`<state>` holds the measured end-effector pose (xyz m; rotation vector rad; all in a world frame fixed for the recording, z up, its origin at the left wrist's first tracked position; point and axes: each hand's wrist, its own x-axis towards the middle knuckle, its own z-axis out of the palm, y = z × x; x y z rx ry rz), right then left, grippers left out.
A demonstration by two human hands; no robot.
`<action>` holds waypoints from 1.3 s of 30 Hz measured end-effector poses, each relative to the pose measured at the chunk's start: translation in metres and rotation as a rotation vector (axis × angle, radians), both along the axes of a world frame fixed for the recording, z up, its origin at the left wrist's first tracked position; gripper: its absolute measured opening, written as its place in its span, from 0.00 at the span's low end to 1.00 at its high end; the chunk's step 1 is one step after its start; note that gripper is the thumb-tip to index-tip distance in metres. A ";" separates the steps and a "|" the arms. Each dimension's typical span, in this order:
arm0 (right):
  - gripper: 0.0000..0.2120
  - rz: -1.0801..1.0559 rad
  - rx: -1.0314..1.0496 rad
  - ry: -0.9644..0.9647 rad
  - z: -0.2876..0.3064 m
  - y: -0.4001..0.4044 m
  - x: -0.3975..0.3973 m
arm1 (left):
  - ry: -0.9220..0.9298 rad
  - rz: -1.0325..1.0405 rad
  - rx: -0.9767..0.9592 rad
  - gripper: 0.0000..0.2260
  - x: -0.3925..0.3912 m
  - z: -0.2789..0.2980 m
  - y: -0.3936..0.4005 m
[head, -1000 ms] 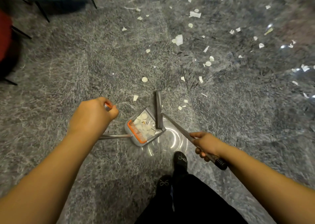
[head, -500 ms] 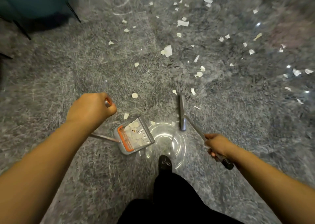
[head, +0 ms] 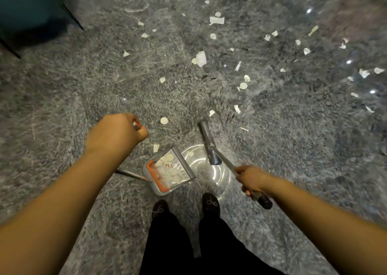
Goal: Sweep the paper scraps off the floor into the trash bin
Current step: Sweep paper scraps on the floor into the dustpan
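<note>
While a dark chair [head: 31, 8] stands at the far left edge, the left hand [head: 114, 133] has its fingers curled tight round the top of the dustpan handle [head: 137, 126], whose shaft runs down to the grey dustpan [head: 170, 170] with its orange comb, resting on the floor [head: 52, 107] just ahead of the person's shoes [head: 160, 208]. Several paper scraps [head: 167, 161] already lie in the pan. Just right of it, apart from the pan mouth, the grey broom head [head: 209, 144] sits on the floor, its handle gripped by the closed fingers of the right hand [head: 251, 180]. Loose paper scraps are strewn over the floor ahead and to the right, a few lying near the pan mouth and broom, many more well apart at the upper right. No trash bin is in view.

Judging from this, the step in hand is gathering more scraps into the pan. To do it well, keep the pan lip pressed flat to the floor, reach the broom beyond the nearest scraps, and draw them back in short, low strokes so that light paper does not flutter past; hold the pan level so what it carries stays in
</note>
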<state>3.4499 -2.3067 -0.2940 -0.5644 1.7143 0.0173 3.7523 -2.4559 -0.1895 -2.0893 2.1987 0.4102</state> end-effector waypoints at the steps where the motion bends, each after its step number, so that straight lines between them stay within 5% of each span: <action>1: 0.14 0.011 0.001 -0.009 0.002 0.001 0.011 | 0.000 -0.007 0.004 0.08 0.002 0.000 -0.003; 12: 0.12 0.022 -0.063 -0.115 0.043 0.012 0.110 | 0.103 -0.035 0.050 0.09 0.054 0.002 -0.008; 22: 0.20 -0.044 -0.126 -0.073 0.069 -0.017 0.159 | 0.158 0.023 0.028 0.06 0.142 0.024 -0.014; 39: 0.17 -0.059 -0.087 0.018 0.029 -0.084 0.141 | 0.044 0.052 0.026 0.07 0.201 0.003 -0.055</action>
